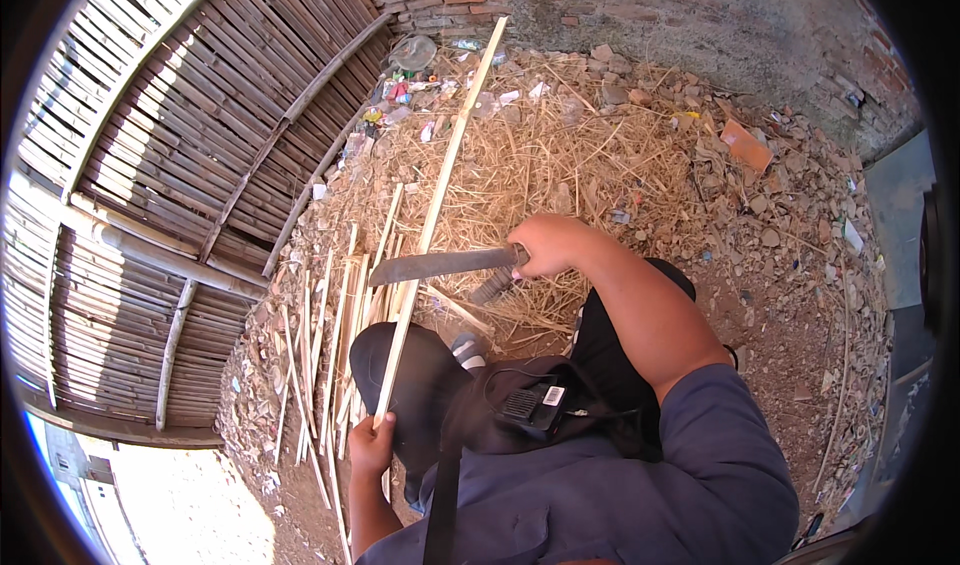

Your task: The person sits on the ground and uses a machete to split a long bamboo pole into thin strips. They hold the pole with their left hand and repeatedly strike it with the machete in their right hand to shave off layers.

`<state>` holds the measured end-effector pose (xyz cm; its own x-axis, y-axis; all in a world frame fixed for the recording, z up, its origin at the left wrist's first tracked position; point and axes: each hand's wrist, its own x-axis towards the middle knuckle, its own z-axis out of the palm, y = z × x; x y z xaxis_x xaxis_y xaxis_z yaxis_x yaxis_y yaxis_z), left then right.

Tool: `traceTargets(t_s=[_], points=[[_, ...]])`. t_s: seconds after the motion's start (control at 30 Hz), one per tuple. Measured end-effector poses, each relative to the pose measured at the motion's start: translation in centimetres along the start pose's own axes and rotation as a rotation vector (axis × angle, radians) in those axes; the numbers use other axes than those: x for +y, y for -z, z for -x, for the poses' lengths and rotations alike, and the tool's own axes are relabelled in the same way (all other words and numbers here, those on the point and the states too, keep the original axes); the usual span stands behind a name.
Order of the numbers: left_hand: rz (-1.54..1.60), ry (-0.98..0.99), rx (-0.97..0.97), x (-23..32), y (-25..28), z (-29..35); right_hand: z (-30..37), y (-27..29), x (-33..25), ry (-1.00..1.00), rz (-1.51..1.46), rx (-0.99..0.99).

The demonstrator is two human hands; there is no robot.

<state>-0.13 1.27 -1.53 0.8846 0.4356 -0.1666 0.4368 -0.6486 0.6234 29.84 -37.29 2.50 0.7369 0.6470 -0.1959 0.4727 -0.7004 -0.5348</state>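
My left hand (371,443) is closed round the lower end of a long pale bamboo strip (436,208), which slants up and away past my left knee. In my right hand (545,246) is the handle of a machete (440,264), mostly hidden by my fingers. The dark blade points left and lies across the strip about midway along it; whether it cuts in or only touches, I cannot tell. Beside my left leg, a pile of split bamboo strips (345,310) rests on the ground.
Dry shavings (560,135) and rubble cover the ground ahead. A bamboo slat wall (150,165) stands at left, a brick wall (680,15) at the back. Litter (400,90) lies in the far left corner, an orange tile piece (746,146) at right. A black device (532,405) sits at my lap.
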Motion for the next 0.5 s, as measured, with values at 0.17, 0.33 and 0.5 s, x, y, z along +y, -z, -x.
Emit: traceTargets(t_s=[0.17,0.33,0.5], points=[[-0.015,-0.001,-0.014,1.5,0.3,0.2,0.5,1.1,2.9,-0.128,-0.055,0.191],[-0.021,0.006,-0.016,1.4,0.2,0.2,0.6,1.3,3.9,-0.163,-0.140,0.241],[-0.033,0.027,-0.009,0.4,0.0,0.0,0.2,0.2,1.6,-0.049,-0.050,0.126]])
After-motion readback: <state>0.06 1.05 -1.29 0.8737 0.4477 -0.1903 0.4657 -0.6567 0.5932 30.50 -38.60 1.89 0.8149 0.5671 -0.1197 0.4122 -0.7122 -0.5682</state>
